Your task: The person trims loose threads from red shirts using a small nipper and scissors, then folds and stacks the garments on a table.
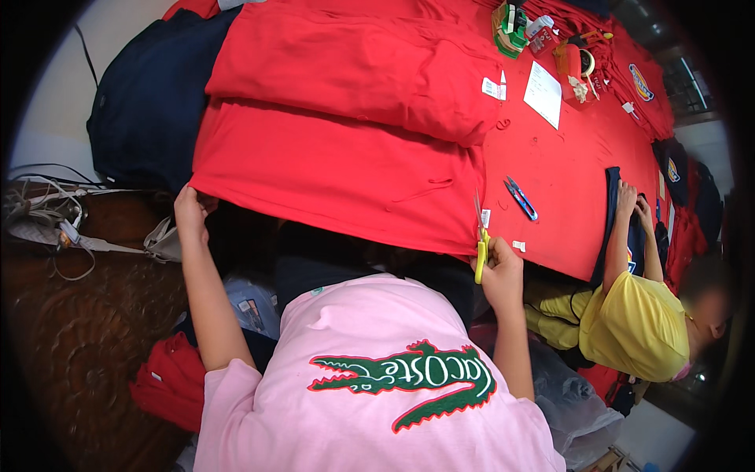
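Observation:
A folded red garment (338, 169) lies on the red-covered table in front of me, with a second red garment (354, 63) stacked behind it. My left hand (191, 211) grips the near left corner of the front garment at the table edge. My right hand (500, 271) holds yellow-handled scissors (479, 240), blades pointing up at the garment's near right corner beside a small white tag (486, 217).
Blue thread snips (520, 197) and a white paper slip (543, 93) lie on the red table (566, 173). A navy garment (149, 94) hangs at the far left. At the right sits a person in yellow (637, 322), hands on a dark garment. Cables (47, 216) lie left.

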Available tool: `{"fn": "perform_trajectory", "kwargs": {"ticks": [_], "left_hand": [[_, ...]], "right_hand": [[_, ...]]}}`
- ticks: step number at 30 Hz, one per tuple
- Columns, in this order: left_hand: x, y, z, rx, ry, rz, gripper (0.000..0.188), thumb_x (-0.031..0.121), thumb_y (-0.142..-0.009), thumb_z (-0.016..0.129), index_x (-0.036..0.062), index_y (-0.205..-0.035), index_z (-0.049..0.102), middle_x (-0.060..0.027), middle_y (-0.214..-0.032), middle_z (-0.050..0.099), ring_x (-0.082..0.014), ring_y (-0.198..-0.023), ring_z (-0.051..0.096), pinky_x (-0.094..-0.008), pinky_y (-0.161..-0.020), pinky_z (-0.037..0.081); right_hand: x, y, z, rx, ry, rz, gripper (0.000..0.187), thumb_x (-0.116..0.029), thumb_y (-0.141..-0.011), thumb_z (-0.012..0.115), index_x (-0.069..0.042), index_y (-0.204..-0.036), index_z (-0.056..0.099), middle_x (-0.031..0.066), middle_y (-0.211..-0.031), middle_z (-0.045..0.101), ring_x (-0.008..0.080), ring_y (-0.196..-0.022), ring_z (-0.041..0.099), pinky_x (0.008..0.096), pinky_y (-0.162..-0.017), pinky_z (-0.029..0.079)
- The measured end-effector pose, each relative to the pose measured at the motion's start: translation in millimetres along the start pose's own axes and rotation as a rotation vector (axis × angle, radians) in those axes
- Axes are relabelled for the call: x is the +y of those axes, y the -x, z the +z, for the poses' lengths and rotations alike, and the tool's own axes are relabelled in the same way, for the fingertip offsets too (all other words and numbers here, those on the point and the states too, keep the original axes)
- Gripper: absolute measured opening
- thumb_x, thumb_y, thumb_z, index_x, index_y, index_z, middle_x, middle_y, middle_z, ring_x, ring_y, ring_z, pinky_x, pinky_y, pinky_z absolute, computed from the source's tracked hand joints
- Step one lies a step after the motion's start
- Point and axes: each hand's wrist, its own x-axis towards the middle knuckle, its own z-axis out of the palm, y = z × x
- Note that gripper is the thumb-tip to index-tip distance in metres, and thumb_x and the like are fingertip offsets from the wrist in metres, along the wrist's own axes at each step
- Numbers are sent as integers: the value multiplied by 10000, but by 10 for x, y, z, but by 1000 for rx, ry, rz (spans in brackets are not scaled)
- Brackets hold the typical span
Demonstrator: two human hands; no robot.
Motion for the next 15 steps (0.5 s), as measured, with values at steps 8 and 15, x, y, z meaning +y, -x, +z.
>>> {"fn": "perform_trajectory", "kwargs": {"ticks": [8, 15], "left_hand": [[2160, -109, 719, -336, 443, 210, 418, 235, -1120, 475, -8, -1448, 564, -154, -1515, 579, -299, -1430, 528, -465, -1199, 406], [1697, 905, 1535, -882, 126, 319, 340, 225, -1055, 590, -19, -1281, 660, -174, -1258, 719, -281, -1195, 697, -379, -946, 585]], "right_hand": [[-1392, -1005, -609, 161, -472, -424, 80, -89, -959, 689, -13, -967, 667, 35, -819, 647, 107, -658, 620, 258, -582, 484], [-1324, -726, -592, 332, -580, -556, 161, -69, -970, 757, -17, -1080, 652, 62, -924, 710, 96, -641, 643, 240, -589, 517]]}}
